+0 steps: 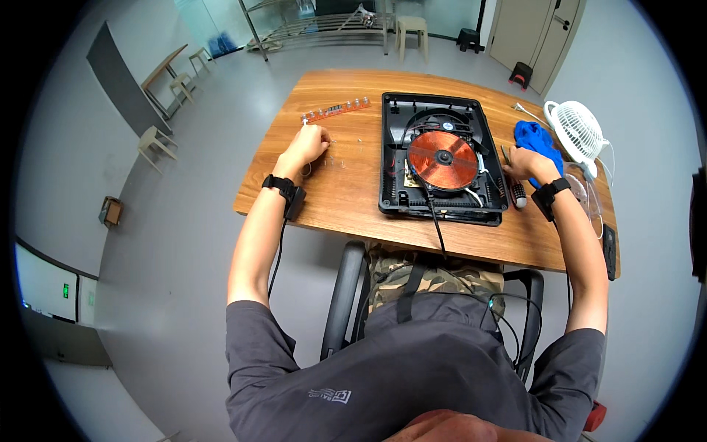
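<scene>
PLACE: repair-type workroom, workshop or lab unclear | 2 o'clock: opened appliance (444,158), copper coil (428,163) bare, on wood table (331,193) | 12: metal rack (320,31) | 10: beige stool (155,138), plain grey floor (188,243) | 1-2: beige door (524,33) | 8-9: green lit sign (65,290)

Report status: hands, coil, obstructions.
Left hand by orange strip, hold unclear. Right hand by case and blue cloth, hold unclear. Coil exposed, no hand over it. Black cord in front of case.

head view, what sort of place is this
Probably a small workshop or training room: an opened induction cooktop and a strip-shaped orange circuit board lie on a wooden table, with a metal rack standing beyond it.
</scene>
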Motion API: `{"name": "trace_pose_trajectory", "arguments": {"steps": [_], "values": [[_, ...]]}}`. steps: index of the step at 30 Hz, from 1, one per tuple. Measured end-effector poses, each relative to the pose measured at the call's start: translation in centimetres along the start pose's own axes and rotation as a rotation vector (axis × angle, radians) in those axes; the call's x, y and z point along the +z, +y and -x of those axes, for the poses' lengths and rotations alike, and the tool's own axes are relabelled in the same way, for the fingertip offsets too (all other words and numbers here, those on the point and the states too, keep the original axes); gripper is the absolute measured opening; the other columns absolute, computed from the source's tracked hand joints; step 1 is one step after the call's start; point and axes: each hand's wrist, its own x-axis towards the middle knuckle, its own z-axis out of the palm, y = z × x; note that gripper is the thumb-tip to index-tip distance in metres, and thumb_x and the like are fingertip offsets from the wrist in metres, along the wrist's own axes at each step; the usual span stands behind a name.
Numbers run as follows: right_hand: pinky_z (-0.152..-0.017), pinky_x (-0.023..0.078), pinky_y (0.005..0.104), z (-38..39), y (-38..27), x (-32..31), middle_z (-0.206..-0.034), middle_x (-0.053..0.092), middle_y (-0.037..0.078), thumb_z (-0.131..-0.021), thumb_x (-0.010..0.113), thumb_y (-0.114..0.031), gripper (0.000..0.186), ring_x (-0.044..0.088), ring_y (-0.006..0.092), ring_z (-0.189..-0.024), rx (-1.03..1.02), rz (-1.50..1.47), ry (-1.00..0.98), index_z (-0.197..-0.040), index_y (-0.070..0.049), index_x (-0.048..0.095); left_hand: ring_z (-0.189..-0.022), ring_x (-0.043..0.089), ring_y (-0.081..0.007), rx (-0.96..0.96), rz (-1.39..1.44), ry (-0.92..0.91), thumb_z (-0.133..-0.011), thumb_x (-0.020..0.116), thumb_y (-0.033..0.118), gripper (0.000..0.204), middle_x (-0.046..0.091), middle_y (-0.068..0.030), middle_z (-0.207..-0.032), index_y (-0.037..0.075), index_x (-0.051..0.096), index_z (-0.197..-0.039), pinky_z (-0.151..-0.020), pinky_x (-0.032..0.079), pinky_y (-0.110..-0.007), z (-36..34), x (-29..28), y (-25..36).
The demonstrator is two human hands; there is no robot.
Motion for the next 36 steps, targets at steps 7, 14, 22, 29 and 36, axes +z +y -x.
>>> {"name": "trace_pose_trajectory", "arguments": {"steps": [7, 14, 22, 29, 36], "values": [[-0.087, 0.053, 0.0463, 0.4, 0.7, 1.7, -0.105, 0.069, 0.026, -0.097, 0.054, -0.038, 0.045, 0.066, 0.0413, -0.100, 0.036, -0.013, -0.047, -0.103, 0.004, 0.069, -0.088, 0.071, -0.0343, 0.116, 0.023, 0.008, -0.083, 0.072, 0.010, 0.017, 0.073, -0.0209, -0.092, -0.001, 0.075, -0.095, -0.081, 0.056, -0.040, -2.3, 2.3, 3.2], [-0.086, 0.053, 0.0449, 0.3, 1.9, 3.8, -0.106, 0.070, 0.025, -0.097, 0.049, -0.036, 0.044, 0.066, 0.0406, -0.101, 0.008, -0.073, 0.024, -0.101, 0.001, 0.072, -0.087, 0.070, -0.0394, 0.097, -0.079, -0.034, -0.085, 0.071, 0.015, 0.018, 0.071, -0.0235, -0.089, 0.000, 0.076, -0.093, -0.080, 0.056, -0.043, -3.9, 4.0, 6.7], [-0.078, 0.055, 0.0433, 1.4, 2.4, 2.0, -0.095, 0.073, 0.022, -0.092, 0.060, -0.038, 0.042, 0.070, 0.0367, -0.091, -0.030, -0.117, 0.024, -0.096, 0.001, 0.074, -0.082, 0.071, -0.0380, 0.071, -0.132, 0.015, -0.077, 0.074, 0.012, 0.014, 0.071, -0.0238, -0.084, 0.002, 0.077, -0.086, -0.078, 0.057, -0.043, -4.9, 4.7, 5.7], [-0.083, 0.052, 0.0477, -0.2, 6.2, -1.1, -0.096, 0.070, 0.021, -0.096, 0.056, -0.041, 0.041, 0.067, 0.0386, -0.095, -0.143, -0.218, 0.231, -0.110, -0.003, 0.062, -0.072, 0.072, -0.0329, -0.002, -0.079, 0.065, -0.080, 0.070, 0.016, 0.016, 0.070, -0.0203, -0.072, 0.001, 0.076, -0.080, -0.073, 0.057, -0.040, -8.2, 1.3, 6.4], [-0.075, 0.051, 0.0427, -2.0, 5.8, -7.1, -0.083, 0.070, 0.016, -0.098, 0.053, -0.039, 0.039, 0.068, 0.0319, -0.081, -0.264, -0.335, 0.226, -0.108, -0.001, 0.060, -0.078, 0.074, -0.0251, 0.280, 0.103, 0.066, -0.081, 0.069, 0.014, 0.016, 0.074, -0.0153, -0.083, 0.003, 0.075, -0.091, -0.073, 0.057, -0.036, -12.9, 0.1, 18.1]]}}
